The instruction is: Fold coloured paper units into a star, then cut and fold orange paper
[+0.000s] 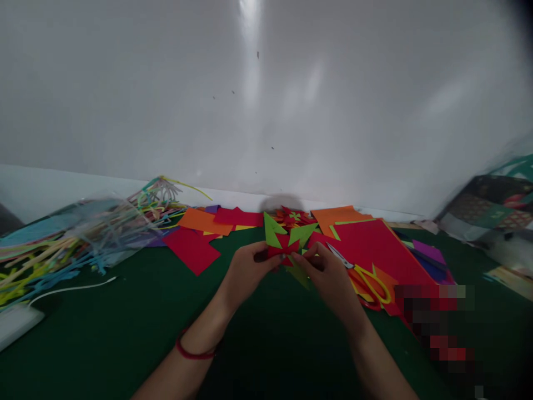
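A paper flower [287,242], with green pointed petals and a smaller red shape at its middle, is held up over the table between both hands. My left hand [249,269] pinches it from the left, thumb near the red centre. From the right, my right hand [327,272] grips it with thumb and fingers close to the centre. The fingers hide part of the lower petals. Scissors [372,283] with yellow and red handles lie just right of my right hand, on coloured paper. Behind the flower sits a pile of red cut paper pieces [295,215].
Red sheets [375,244] and orange paper [204,221] lie on the green tabletop [141,333]. Bagged coloured strips [95,233] spread at the left, by a white device [20,322] with a cable. A white wall [208,111] stands behind; a dark patterned bag [487,203] is far right.
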Demonstrator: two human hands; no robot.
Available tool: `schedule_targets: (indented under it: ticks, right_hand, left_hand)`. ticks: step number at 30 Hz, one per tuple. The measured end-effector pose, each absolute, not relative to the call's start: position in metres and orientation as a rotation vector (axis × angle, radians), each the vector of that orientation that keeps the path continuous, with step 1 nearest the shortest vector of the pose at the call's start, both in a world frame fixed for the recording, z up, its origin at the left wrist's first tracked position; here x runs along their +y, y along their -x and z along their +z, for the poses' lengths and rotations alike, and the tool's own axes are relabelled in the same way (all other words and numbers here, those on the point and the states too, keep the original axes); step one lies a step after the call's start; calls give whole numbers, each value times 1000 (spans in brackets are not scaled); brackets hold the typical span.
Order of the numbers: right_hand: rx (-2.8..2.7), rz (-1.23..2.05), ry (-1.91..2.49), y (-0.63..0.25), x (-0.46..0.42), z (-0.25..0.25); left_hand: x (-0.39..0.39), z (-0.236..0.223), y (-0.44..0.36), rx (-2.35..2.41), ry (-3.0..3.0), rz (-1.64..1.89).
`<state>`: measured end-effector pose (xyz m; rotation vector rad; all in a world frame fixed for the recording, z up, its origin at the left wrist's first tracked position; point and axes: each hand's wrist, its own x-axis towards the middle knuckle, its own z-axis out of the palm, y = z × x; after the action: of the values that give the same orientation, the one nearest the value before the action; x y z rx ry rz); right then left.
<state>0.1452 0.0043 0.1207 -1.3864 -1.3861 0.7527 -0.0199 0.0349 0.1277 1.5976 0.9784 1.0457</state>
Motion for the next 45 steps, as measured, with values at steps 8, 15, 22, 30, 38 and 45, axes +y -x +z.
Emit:
schedule_targets:
  ticks: [8, 15, 22, 30, 38, 45]
  right_hand:
    - [-1326, 867, 1329, -144, 3, 121]
    - [-1119, 1072, 1205, -137, 5, 124]
    - [-1252, 979, 1234, -138, 3, 120]
    - [-1290, 408, 1296, -150, 6, 120]
    - [-1748, -192, 1149, -154, 9, 112]
    - [-2003, -110, 1121, -148, 8, 116]
  left_hand:
    - [34, 129, 19, 993, -1575, 1046]
    - [34, 128, 18, 953, -1523, 1080]
    - [36, 125, 15, 924, -1541, 1123]
    - [42, 124, 23, 951, -1447, 1018]
    - [31, 131, 16, 524, -981, 933]
    - [43, 118, 13, 742, -1014, 1140]
